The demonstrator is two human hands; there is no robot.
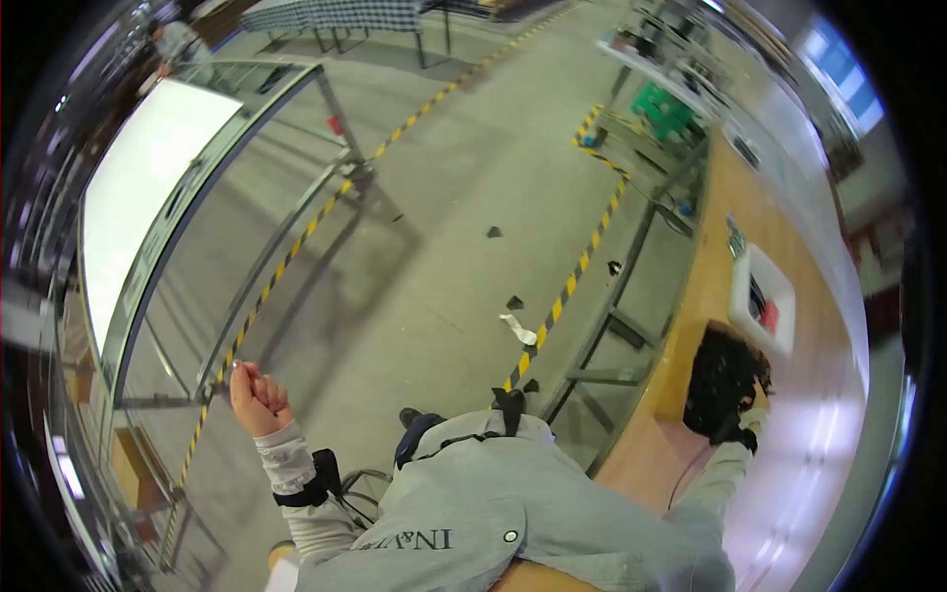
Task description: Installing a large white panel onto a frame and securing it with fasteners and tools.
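Observation:
My left hand (258, 397) is raised over the floor at the left, near the frame of the long metal stand. Its fingers are closed in a pinch, and a tiny shiny spot shows at the fingertips; what it is I cannot make out. On the right, my right hand (758, 399) reaches to an open cardboard box (672, 380) on the wooden worktop. Small black pieces (718, 380) fill the box. The fingers of this hand are partly hidden among them, so their grip cannot be seen.
A white tray (786, 296) with a red item stands beyond the box on the worktop (789, 222). At the left is a metal-framed stand with a white panel (148, 187). Yellow-black tape (567, 286), black scraps and a white crumpled piece (517, 330) lie on the floor.

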